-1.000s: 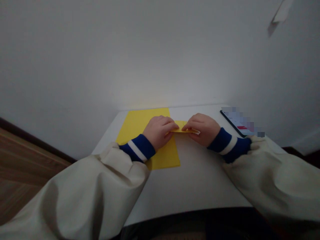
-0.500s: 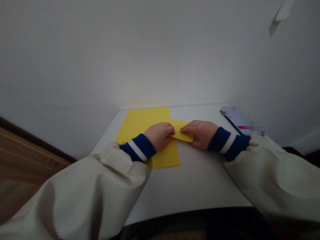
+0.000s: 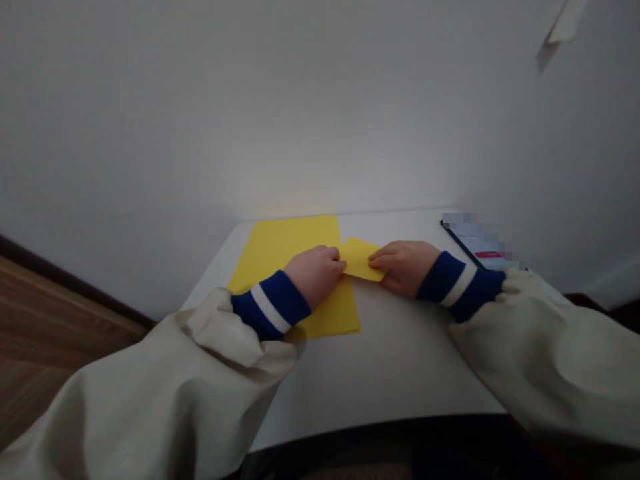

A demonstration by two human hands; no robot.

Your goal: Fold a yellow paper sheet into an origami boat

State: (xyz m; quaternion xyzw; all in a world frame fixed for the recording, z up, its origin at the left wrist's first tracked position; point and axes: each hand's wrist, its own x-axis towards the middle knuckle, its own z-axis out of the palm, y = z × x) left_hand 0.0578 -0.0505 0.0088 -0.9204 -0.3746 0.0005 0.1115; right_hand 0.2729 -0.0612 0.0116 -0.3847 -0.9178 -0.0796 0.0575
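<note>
A small piece of yellow paper [image 3: 359,259], its shape four-cornered, is held between my two hands over the table. My left hand [image 3: 316,273] pinches its left corner between thumb and fingers. At its right end my right hand [image 3: 406,265] grips it, fingertips on top and thumb underneath. Larger yellow sheets [image 3: 285,237] lie flat on the left half of the table, partly beneath my left hand and forearm. Whether the small piece is folded in layers, I cannot tell.
The white table [image 3: 395,367] stands against a pale wall [image 3: 320,120]. A phone or tablet [image 3: 473,240] with a lit, partly blurred screen lies at the table's right back edge. Brown wood [image 3: 45,360] shows at lower left. Something white [image 3: 563,30] hangs on the wall at upper right.
My left fingers have drawn slightly left, and my right fingertips have slid a little right toward the paper's end. More of the small paper's upper face now shows between them.
</note>
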